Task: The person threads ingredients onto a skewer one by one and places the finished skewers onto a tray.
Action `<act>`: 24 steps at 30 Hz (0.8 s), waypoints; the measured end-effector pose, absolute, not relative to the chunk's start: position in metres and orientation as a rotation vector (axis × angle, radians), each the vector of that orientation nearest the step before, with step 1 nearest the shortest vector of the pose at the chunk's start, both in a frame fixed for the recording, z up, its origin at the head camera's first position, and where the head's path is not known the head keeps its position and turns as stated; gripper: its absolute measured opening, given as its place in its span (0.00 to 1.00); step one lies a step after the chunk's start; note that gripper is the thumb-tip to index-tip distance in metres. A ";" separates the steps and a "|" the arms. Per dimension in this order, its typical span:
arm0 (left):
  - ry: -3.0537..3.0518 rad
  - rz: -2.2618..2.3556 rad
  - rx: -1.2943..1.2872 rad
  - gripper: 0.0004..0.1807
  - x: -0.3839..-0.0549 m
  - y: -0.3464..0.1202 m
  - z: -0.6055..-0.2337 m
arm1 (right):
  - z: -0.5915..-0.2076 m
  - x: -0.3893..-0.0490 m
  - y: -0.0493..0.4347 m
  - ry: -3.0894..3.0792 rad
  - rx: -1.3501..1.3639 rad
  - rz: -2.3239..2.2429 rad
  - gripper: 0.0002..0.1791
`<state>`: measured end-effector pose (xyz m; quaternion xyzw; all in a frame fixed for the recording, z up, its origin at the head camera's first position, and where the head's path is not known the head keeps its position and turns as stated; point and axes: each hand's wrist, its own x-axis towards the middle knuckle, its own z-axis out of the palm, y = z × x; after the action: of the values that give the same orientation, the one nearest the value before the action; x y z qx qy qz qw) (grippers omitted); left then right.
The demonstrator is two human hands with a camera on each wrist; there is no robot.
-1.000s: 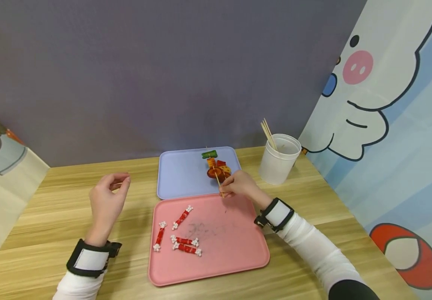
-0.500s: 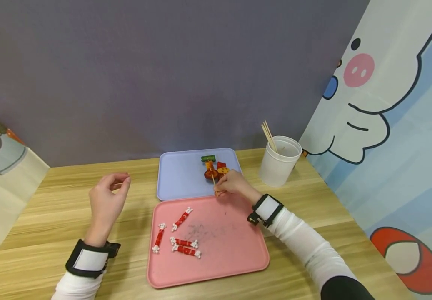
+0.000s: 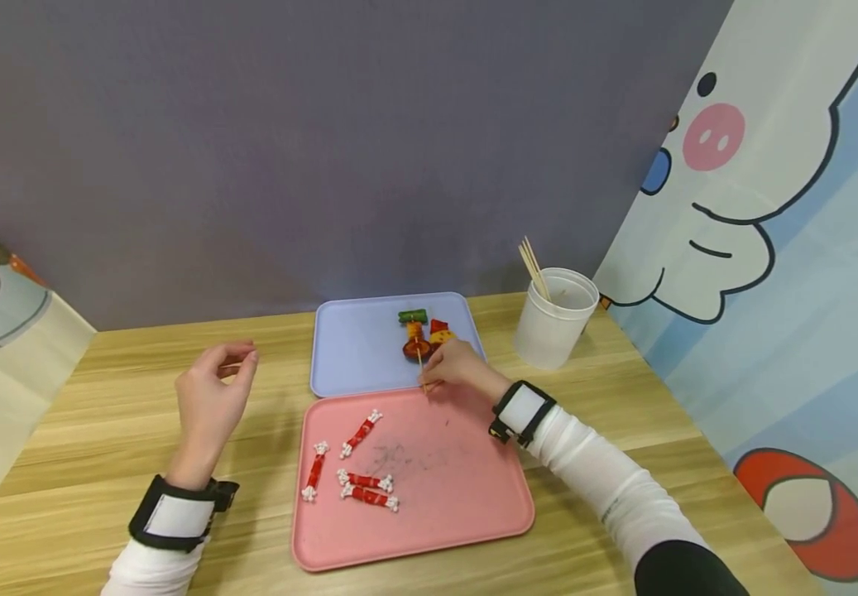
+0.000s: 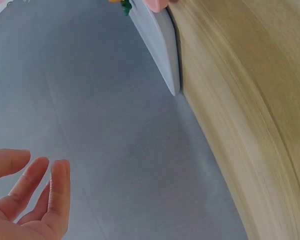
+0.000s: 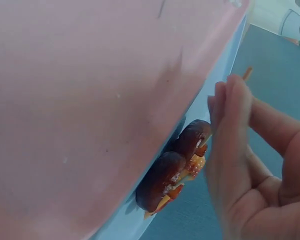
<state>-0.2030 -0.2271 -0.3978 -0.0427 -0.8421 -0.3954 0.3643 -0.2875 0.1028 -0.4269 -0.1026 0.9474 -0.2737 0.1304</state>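
My right hand (image 3: 462, 370) pinches the lower end of a bamboo skewer (image 3: 417, 349) threaded with a green piece, an orange piece and a brown mushroom-like piece. This skewer lies over the blue tray (image 3: 357, 348), its stick end reaching the pink tray's back rim. Close beside it on the right is a second skewer (image 3: 441, 336) with red and yellow pieces, partly hidden by my hand. In the right wrist view two glossy brown pieces (image 5: 162, 180) lie side by side below the fingers. My left hand (image 3: 213, 397) hovers left of the trays, fingers loosely bent, holding nothing.
The pink tray (image 3: 466, 497) stands in front of the blue one and bears several red-and-white wrapped candies (image 3: 361, 434) on its left side. A white bucket (image 3: 553, 327) with several bare sticks (image 3: 534, 266) stands at the back right. A grey wall (image 3: 287, 165) rises behind the table.
My right hand has moved a little left with the skewer, which shifts left and stands straighter on the blue tray. The left hand stays nearly still.
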 end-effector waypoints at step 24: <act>-2.217 -0.986 -0.114 0.06 -0.203 -0.224 -0.397 | -0.425 -0.282 0.101 2.702 -0.292 -0.849 0.11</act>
<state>-0.2031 -0.2242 -0.3966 -0.0441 -0.8553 -0.3804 0.3489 -0.2819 0.1014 -0.4252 -0.1015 0.9388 -0.2949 0.1464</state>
